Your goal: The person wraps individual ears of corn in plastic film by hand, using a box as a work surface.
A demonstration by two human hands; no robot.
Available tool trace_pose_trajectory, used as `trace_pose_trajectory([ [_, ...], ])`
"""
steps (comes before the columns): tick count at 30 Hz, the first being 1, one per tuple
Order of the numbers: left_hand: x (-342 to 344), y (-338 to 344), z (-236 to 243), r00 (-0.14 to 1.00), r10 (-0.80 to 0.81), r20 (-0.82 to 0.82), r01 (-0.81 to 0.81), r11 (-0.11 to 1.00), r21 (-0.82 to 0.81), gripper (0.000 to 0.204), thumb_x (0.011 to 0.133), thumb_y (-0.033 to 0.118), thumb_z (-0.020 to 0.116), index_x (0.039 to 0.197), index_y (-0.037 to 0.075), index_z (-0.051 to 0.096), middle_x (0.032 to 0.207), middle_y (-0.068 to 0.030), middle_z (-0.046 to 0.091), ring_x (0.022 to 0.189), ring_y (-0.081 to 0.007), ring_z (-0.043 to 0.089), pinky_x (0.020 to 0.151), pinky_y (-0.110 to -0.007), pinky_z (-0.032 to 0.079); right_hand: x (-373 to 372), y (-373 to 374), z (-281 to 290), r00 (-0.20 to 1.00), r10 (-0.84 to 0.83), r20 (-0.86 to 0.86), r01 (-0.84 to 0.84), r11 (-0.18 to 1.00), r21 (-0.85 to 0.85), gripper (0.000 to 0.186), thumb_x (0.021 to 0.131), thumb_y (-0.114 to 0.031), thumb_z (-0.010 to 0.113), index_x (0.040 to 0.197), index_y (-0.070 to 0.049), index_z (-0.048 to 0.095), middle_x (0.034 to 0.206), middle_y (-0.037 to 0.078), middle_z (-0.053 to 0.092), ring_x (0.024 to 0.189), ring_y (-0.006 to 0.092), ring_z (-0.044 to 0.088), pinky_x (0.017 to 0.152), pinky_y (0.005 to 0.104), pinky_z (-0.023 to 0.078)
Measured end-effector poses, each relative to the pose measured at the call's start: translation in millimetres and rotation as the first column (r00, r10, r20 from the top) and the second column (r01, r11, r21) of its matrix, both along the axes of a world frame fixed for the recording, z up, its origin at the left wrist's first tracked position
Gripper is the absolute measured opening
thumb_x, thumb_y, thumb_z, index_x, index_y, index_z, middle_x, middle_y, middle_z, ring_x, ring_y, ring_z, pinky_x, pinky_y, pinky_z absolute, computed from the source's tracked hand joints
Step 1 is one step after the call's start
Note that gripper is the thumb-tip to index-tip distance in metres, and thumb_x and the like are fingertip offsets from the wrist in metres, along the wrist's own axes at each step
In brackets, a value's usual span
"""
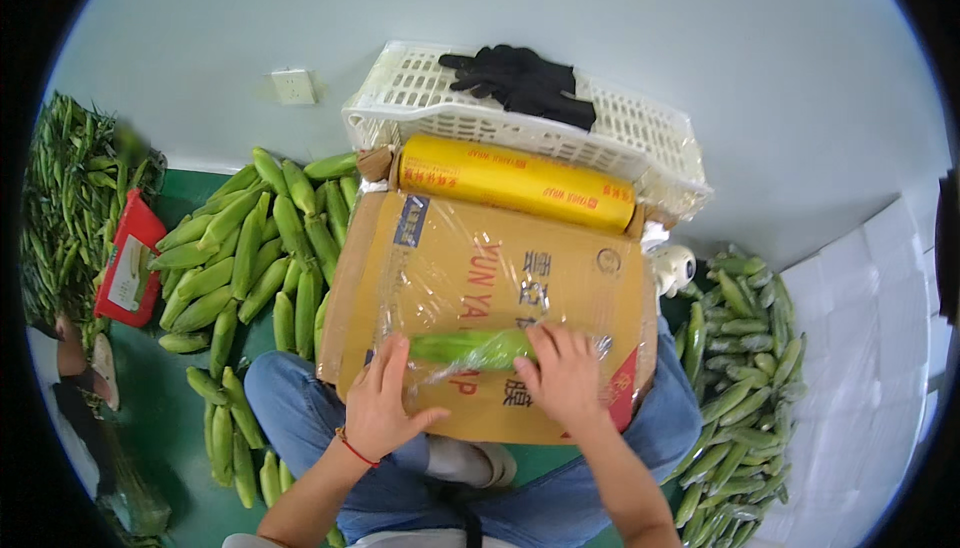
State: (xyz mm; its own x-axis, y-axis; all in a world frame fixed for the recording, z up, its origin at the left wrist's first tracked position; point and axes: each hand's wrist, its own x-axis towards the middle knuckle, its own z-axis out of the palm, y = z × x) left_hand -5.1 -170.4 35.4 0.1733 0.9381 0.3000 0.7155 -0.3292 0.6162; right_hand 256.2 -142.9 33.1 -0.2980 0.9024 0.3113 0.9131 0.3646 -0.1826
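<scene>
An ear of corn [470,349] in its green husk lies crosswise on a brown cardboard box [450,248], with clear plastic film around and beneath it. My left hand [385,403] rests at the ear's left end, fingers stretched out along the film and thumb apart. At the other end my right hand [568,373] grips the ear, its fingers bent over the top and the thumb on the near side. Along the box's far edge lies a yellow roll of cling film [515,183]. How the film is tucked under the ear is hidden.
Unwrapped corn [250,248] is heaped at left beside a red scale-like device [132,263]. Wrapped ears [740,428] are piled at right. Black gloves [525,83] lie on a white plastic basket [400,83] against the wall. A person's foot [104,368] shows far left.
</scene>
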Motion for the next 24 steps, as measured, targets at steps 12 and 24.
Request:
trace_pose_trajectory([
  [12,49.7,162.1,7.8,0.755,-0.536,-0.377,0.436,0.84,-0.322,0.014,0.084,0.019,0.057,0.088,0.006,0.062,0.076,-0.0152,0.065,0.078,-0.0352,0.065,0.067,-0.046,0.05,2.9,48.2,-1.3,0.992,0.097,-0.081,-0.091,0.993,0.076,0.026,0.082,-0.034,0.066,0.09,-0.009,0.065,0.083,0.007,0.062,0.076,0.0246,0.061,0.061,0.0378,0.05],
  [24,49.6,58.7,-7.3,0.901,-0.224,-0.372,0.247,0.969,0.015,0.075,0.083,0.043,0.063,0.136,-0.006,0.04,0.141,-0.0248,0.039,0.131,-0.0364,0.041,0.108,-0.046,0.034,-4.8,-13.3,27.9,0.985,0.174,-0.01,-0.174,0.978,-0.112,0.042,0.082,-0.041,0.066,0.108,-0.01,0.057,0.111,0.009,0.059,0.093,0.0242,0.062,0.076,0.0386,0.052],
])
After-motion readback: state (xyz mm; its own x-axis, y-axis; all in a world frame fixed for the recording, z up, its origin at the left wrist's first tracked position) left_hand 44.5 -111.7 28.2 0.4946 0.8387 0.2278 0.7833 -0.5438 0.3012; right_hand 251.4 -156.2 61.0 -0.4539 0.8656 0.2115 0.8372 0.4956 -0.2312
